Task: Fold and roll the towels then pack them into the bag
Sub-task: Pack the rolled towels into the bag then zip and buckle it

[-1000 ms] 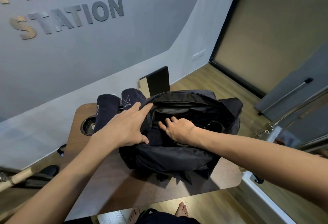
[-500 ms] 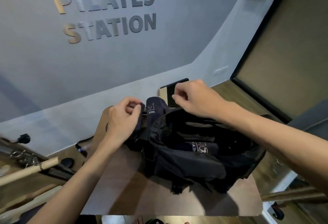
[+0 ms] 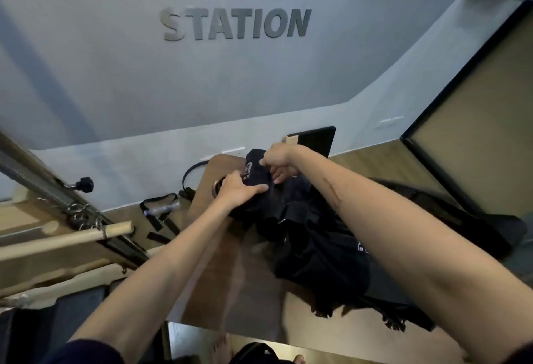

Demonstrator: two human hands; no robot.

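A dark rolled towel (image 3: 255, 174) with a small white logo is sitting at the far left end of the black bag (image 3: 323, 248), and both hands are closing on it: the left hand (image 3: 238, 190) is gripping it from the 7 o'clock side with fingers curled over the cloth, and the right hand (image 3: 278, 158) is pinching its top from the 1 o'clock side. The bag is lying on a brown wooden table (image 3: 230, 283), filling the table's right half. Off at 9 o'clock from the table a wooden bar (image 3: 66, 239) is lying near black straps (image 3: 161, 210), and at 12 o'clock grey letters (image 3: 236, 23) are showing on the wall.
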